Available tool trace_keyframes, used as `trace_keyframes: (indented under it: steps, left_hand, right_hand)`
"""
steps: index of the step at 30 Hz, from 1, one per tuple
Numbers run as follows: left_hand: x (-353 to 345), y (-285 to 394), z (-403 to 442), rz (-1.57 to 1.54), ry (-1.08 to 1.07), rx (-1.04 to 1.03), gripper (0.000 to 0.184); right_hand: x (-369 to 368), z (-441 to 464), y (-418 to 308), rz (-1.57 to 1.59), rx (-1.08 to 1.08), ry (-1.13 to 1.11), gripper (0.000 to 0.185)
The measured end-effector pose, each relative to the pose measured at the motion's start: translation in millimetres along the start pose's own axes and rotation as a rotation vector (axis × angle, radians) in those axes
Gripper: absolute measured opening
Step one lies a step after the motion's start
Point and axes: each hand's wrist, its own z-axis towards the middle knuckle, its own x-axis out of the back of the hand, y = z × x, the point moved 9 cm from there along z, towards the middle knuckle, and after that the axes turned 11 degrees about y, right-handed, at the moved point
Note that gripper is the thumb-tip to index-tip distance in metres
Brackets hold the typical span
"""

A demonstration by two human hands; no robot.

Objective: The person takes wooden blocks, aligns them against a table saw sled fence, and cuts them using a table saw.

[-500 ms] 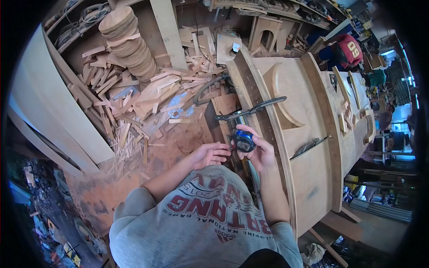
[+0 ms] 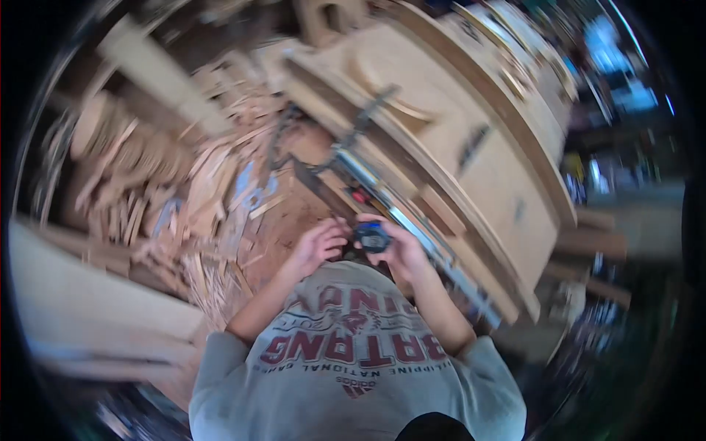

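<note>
A blue and black tape measure is gripped in my right hand, just in front of my chest, with its round face turned up toward me. Close on its left is my left hand, loosely curled with fingers a little apart. No object shows clearly in that hand, though motion blurs the fingertips. Beyond the right hand lies a long metal bar clamp along the side of a large wooden panel assembly.
Wood offcuts and a stack of round wooden discs cover the floor at left. Pale boards lean at lower left. A dark clamp handle juts over the panel's edge. Shelving and clutter at far right are blurred.
My view has swung right, so the panel now slants across and more of the bar clamp shows. The tape measure remains in my right hand; my left fingers have curled more.
</note>
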Motion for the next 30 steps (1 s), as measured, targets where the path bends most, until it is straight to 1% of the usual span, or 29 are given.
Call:
trace_keyframes:
  steps: [1,2,3,4,5,6,7,8,9,10,11,12,13,14,15,16,18,19,20,22,23,24,25,26,28,29,30]
  left_hand:
    - [9,-2,5,0.082,0.031,-0.032,0.038]
    - [12,-6,14,0.158,0.044,-0.072,0.036]
    - [6,-10,11,0.186,0.013,-0.052,0.032]
    - [-6,-12,10,0.212,-0.017,-0.04,0.027]
    - [-18,-29,8,0.262,-0.065,0.029,0.027]
    - [-23,-37,10,0.39,-0.04,0.01,0.024]
    - [-32,-36,17,0.522,-0.019,-0.027,0.022]
    - [-52,-44,23,0.572,-0.062,0.009,0.022]
    - [-82,-42,24,0.808,-0.137,-0.177,0.02]
    - [-114,-40,19,1.033,-0.215,-0.379,0.018]
    - [-153,-46,11,1.009,-0.334,-0.47,0.017]
    - [-167,-54,11,1.04,-0.346,-0.449,0.017]
    - [-182,-68,12,1.117,-0.402,-0.429,0.016]
    - [-195,-80,15,1.195,-0.459,-0.415,0.016]
    - [-194,-95,28,1.244,-0.497,-0.372,0.02]
    - [-194,-104,35,1.27,-0.51,-0.371,0.02]
    - [-192,-127,44,1.516,-0.583,-0.413,0.026]
    - [-185,-136,46,1.545,-0.627,-0.39,0.03]
    - [-174,-142,54,1.565,-0.619,-0.393,0.03]
    - [-123,-156,70,1.599,-0.555,-0.183,0.034]
    - [-87,-170,82,1.444,-0.429,0.091,0.042]
    - [-61,-179,86,1.24,-0.293,0.319,0.05]
    - [-50,-179,81,1.1,-0.168,0.448,0.059]
    - [-43,-180,79,0.924,-0.069,0.559,0.069]
    - [-41,-167,76,0.525,-0.032,0.605,0.07]
    - [-30,-157,80,0.343,-0.007,0.588,0.059]
    - [-13,-143,86,0.287,0.011,0.53,0.059]
  right_hand:
    - [17,-2,13,-0.014,0.02,0.111,0.06]
    - [32,-7,23,0.021,0.026,0.135,0.058]
    - [44,-14,39,0.146,-0.011,0.166,0.058]
    - [58,-18,57,0.252,-0.03,0.19,0.059]
    - [66,-29,72,0.336,-0.03,0.209,0.062]
    - [73,-39,83,0.416,-0.025,0.213,0.065]
    - [82,-45,86,0.469,0.03,0.25,0.065]
    - [89,-52,90,0.431,0.059,0.251,0.067]
    - [95,-62,100,0.393,0.074,0.251,0.07]
    - [104,-67,108,0.438,0.104,0.27,0.07]
    - [110,-69,115,0.437,0.124,0.234,0.069]
    - [110,-69,121,0.431,0.132,0.191,0.068]
    - [115,-74,124,0.46,0.145,0.189,0.068]
    - [126,-82,123,0.443,0.208,0.214,0.065]
    - [137,-91,122,0.424,0.273,0.241,0.061]
    - [148,-100,125,0.443,0.293,0.237,0.061]
    - [197,-124,155,0.463,0.221,0.477,0.059]
    - [224,-135,179,0.461,0.155,0.573,0.058]
    - [252,-145,205,0.453,0.083,0.662,0.057]
    - [290,-156,237,0.298,-0.039,0.831,0.059]
    - [287,-144,233,0.259,-0.051,0.756,0.059]
    - [282,-132,223,0.208,-0.034,0.753,0.058]
    - [272,-118,208,0.145,-0.015,0.744,0.059]
    - [251,-97,182,-0.014,0.019,0.672,0.063]
    - [209,-44,146,-0.437,0.499,0.561,0.072]
    - [185,-28,137,-0.424,0.429,0.437,0.077]
    - [160,-22,125,-0.402,0.349,0.335,0.081]
